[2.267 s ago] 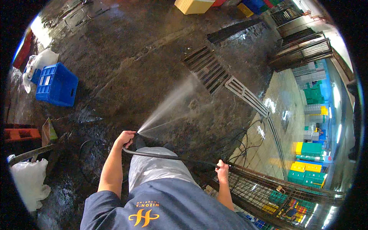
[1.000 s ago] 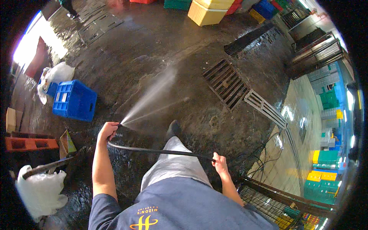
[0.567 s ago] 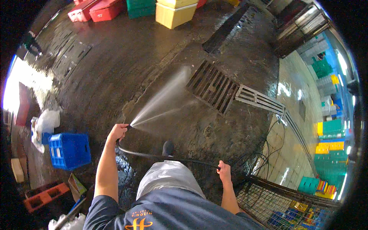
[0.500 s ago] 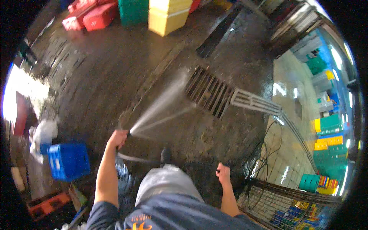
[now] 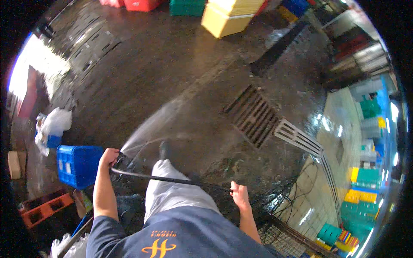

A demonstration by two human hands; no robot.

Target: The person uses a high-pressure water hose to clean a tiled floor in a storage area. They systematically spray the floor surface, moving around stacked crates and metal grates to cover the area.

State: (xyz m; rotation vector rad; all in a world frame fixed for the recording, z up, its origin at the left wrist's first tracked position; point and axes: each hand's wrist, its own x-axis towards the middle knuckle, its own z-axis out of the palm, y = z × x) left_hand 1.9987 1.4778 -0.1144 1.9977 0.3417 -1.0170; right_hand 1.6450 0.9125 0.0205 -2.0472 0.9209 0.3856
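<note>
a: where does everything lie from the dark metal floor drain grate (image 5: pixel 254 116)?

b: the wet dark concrete floor (image 5: pixel 172 73) spreads all round it. the blue plastic crate (image 5: pixel 77 165) sits well to the grate's left, the yellow plastic crate (image 5: pixel 223 19) beyond it. the thin black hose (image 5: pixel 167 179) runs crosswise below the grate, its long axis left to right between the hands.

a: and the grips?

b: the left hand (image 5: pixel 109 157) is closed round the hose's nozzle end, below and left of the grate; the white fan of water spray (image 5: pixel 150 131) leaves it up and rightward, toward the grate's near side. the right hand (image 5: pixel 239 195), below the grate, seems curled loosely on the hose; how tightly, i cannot tell.

a: any change?

b: half a second ago the spray reached closer to the grate; the view has swung and the blue crate now sits nearer the left hand.
</note>
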